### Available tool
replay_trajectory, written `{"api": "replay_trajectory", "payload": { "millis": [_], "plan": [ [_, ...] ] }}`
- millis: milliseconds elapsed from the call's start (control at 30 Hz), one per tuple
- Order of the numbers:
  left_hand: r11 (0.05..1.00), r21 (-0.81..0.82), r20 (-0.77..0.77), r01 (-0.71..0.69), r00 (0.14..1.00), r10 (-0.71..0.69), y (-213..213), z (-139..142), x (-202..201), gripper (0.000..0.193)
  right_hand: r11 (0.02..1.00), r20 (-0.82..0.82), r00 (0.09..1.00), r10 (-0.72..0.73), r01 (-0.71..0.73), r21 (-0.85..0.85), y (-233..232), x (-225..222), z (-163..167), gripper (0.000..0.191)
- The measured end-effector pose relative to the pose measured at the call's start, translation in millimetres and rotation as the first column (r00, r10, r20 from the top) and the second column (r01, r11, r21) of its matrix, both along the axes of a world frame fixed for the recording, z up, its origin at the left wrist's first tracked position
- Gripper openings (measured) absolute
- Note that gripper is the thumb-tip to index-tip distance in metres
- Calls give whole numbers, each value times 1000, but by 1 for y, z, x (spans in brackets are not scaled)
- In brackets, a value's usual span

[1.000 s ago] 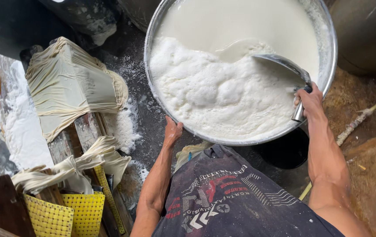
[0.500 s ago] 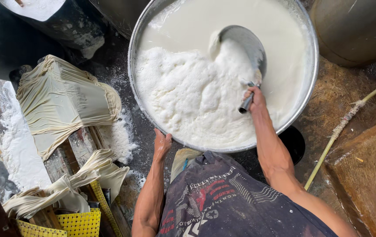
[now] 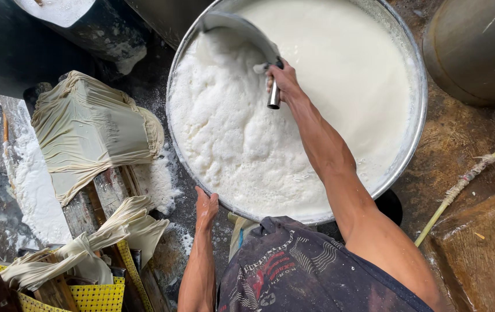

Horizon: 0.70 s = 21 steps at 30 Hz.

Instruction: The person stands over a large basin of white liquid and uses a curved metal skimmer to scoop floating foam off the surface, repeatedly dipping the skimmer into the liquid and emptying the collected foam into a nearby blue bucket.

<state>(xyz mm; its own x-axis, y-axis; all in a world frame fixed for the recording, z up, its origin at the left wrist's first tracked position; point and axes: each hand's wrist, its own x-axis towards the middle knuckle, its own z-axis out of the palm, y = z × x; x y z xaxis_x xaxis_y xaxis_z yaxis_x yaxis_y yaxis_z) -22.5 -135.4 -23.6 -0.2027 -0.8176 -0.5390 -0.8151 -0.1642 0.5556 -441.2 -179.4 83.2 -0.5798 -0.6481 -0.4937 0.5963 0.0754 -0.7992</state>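
My right hand (image 3: 280,78) closes around the metal handle of a scoop (image 3: 242,29), its bowl dipped into the foam at the far left side of the wide steel basin (image 3: 418,127) of white liquid. My left hand (image 3: 206,209) rests flat, fingers together, on the basin's near rim. A cloth-wrapped block (image 3: 94,130) sits well to the left on wooden planks (image 3: 94,208).
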Motion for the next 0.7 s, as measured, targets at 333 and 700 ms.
{"api": "replay_trajectory", "payload": {
  "millis": [333,700],
  "plan": [
    [998,63,14,-26,1000,25,-2,-11,2,88,795,-675,435,596,-201,573,13,-13,-7,65],
    [969,242,-228,46,974,11,-14,-5,9,68,623,-491,611,621,-5,782,128,-2,-10,59]
  ]
}}
